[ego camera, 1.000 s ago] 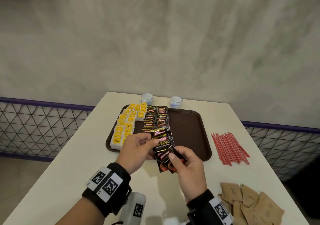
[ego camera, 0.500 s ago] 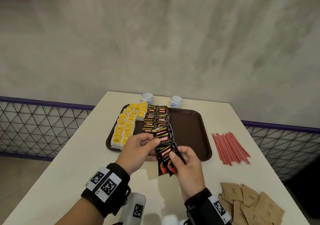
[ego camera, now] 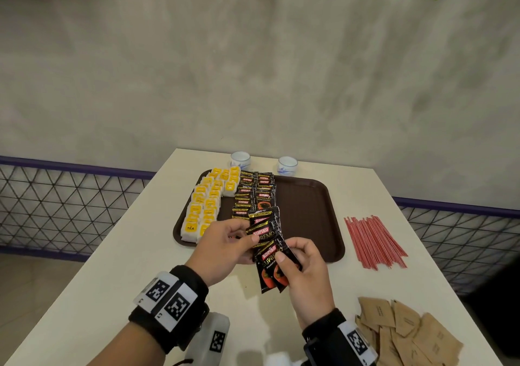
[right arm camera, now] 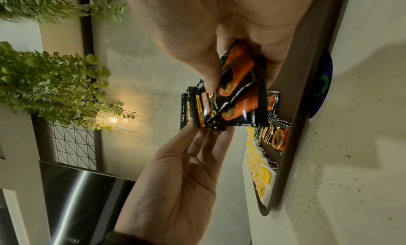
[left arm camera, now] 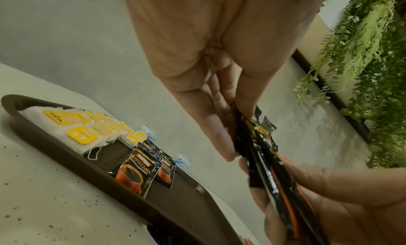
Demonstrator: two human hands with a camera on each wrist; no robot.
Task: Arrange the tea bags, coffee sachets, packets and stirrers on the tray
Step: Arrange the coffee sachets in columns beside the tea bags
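Observation:
A brown tray (ego camera: 309,205) on the white table carries rows of yellow-tagged tea bags (ego camera: 205,205) at its left and two columns of black coffee sachets (ego camera: 254,191) beside them. Above the tray's near edge, both hands hold a fanned bunch of black coffee sachets (ego camera: 267,239). My left hand (ego camera: 225,241) pinches the upper ones between thumb and fingers. My right hand (ego camera: 304,264) pinches the lowest sachets (right arm camera: 232,99) with thumb on top. Red stirrers (ego camera: 371,241) lie right of the tray. Brown packets (ego camera: 402,334) sit heaped at the near right.
Two small white cups (ego camera: 240,159) (ego camera: 287,165) stand behind the tray at the table's far edge. A grey wall rises just beyond. Wire-mesh railing (ego camera: 64,205) runs on both sides of the table. The tray's right half (left arm camera: 180,188) is bare.
The fan of sachets has shifted slightly away from me. My right thumb has slid the lowest sachets further down out of the bunch.

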